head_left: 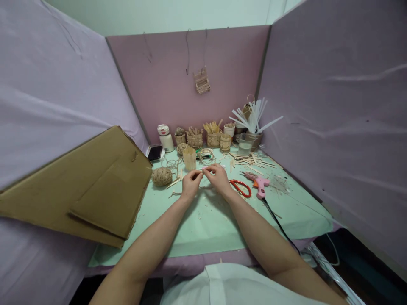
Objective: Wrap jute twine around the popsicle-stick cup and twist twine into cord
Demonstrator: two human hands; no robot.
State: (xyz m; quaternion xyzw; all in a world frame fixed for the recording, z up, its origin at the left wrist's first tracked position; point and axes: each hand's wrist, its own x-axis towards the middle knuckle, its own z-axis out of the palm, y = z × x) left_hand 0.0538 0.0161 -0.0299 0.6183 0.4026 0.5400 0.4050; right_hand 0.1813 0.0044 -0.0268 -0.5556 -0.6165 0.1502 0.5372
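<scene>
Both my hands meet over the middle of the green table cloth [210, 224]. My left hand [191, 184] is closed in a pinch, its fingertips touching those of the other hand. My right hand [217, 177] is pinched too; whatever lies between the fingertips is too small to make out. Just beyond them stands a small pale cup of wooden strips [190, 159]. A ball of twine [162, 176] lies to the left. Red-handled scissors [241, 189] rest beside my right hand, their blades partly hidden by it.
A pink hot glue gun [261, 184] lies at the right, its black cord running off the front edge. Wood slivers [252, 161] are scattered behind it. Small woven baskets [214, 139], a white jar [165, 137] and a glass of water [245, 146] line the back. Cardboard [95, 186] leans at the left.
</scene>
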